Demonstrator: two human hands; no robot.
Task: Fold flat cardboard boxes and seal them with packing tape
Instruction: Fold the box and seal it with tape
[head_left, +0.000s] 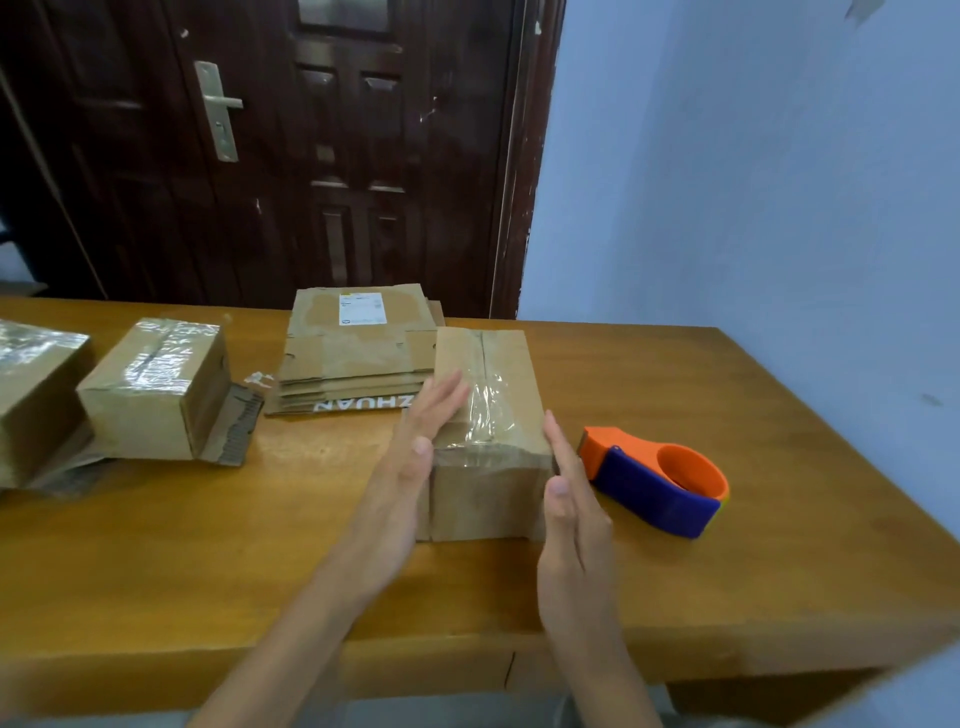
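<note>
Matt brown cardboard box (488, 415) carries a glossy, wrinkled strip of clear tape (491, 410). At 3 o'clock lies a smooth orange-and-blue plastic tape dispenser (657, 480). The wooden table (208, 545) looks polished; at 11 o'clock, a dark varnished door (291, 145) with a metal handle (218, 111).

The left hand (410, 457) covers the near left corner of the taped box (488, 415), so whether its palm touches the side there cannot be told. The right hand (569, 499) hides part of the box's right face and the near tip of the tape dispenser (657, 480); contact with the box is unclear. A second box (31, 395) is cut off by the left edge. The print on the label (362, 308) atop the stack of flat cartons (358, 358) is too small to read, and the lettering on the lowest carton is partly hidden behind the taped box. The desk (208, 545) runs out of frame at left.
</note>
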